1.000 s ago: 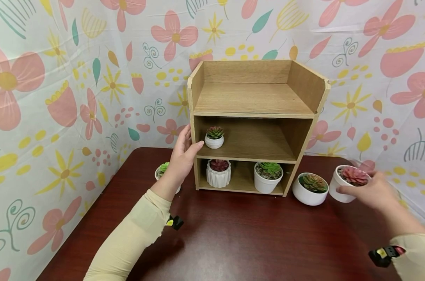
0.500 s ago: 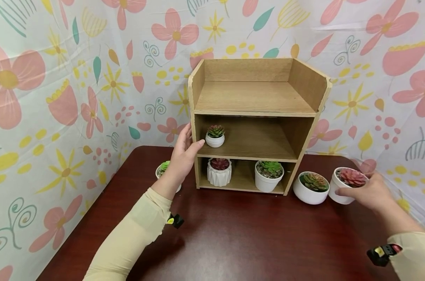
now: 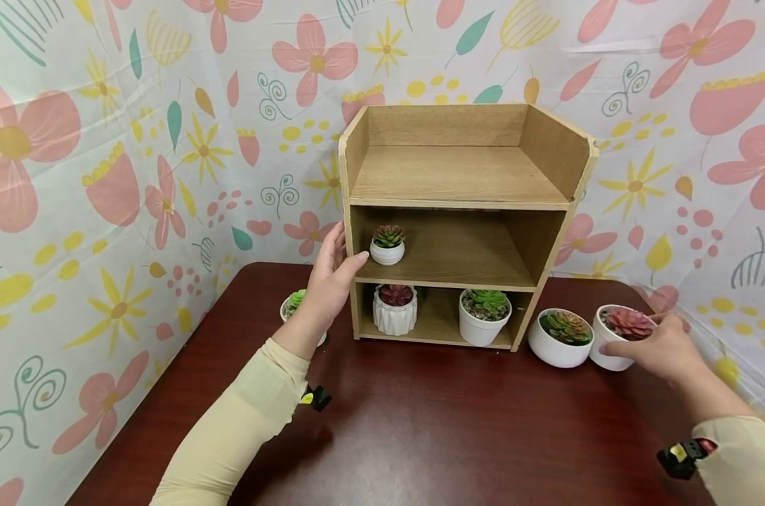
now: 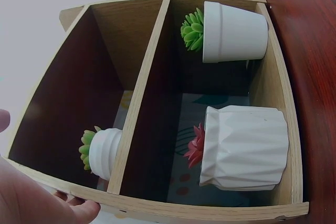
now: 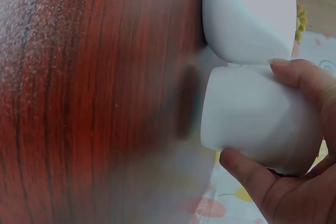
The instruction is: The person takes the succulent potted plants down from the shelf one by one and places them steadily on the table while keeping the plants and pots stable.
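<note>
At the left side of a wooden shelf [image 3: 445, 274], my left hand [image 3: 333, 270] grips the side panel, thumb at its front edge and fingers along the outside. My right hand [image 3: 663, 344] holds a white pot with a pink succulent [image 3: 612, 348] at the right, thumb and fingers on opposite sides of it. In the right wrist view this white pot [image 5: 257, 114] is right beside a wider one. That neighbour is a low white bowl with a reddish-green succulent [image 3: 560, 348], standing right of the shelf.
On the middle shelf stands a small potted succulent [image 3: 387, 249]. Below are a ribbed white pot [image 3: 395, 318] with a dark red succulent and a white pot [image 3: 481, 327] with a green one. My left wrist partly hides another green succulent [image 3: 293, 302] on the dark red table [image 3: 420, 422].
My right hand has moved left and slightly down with the pink succulent's pot, bringing it close against the low bowl. My left hand has stayed on the shelf's side.
</note>
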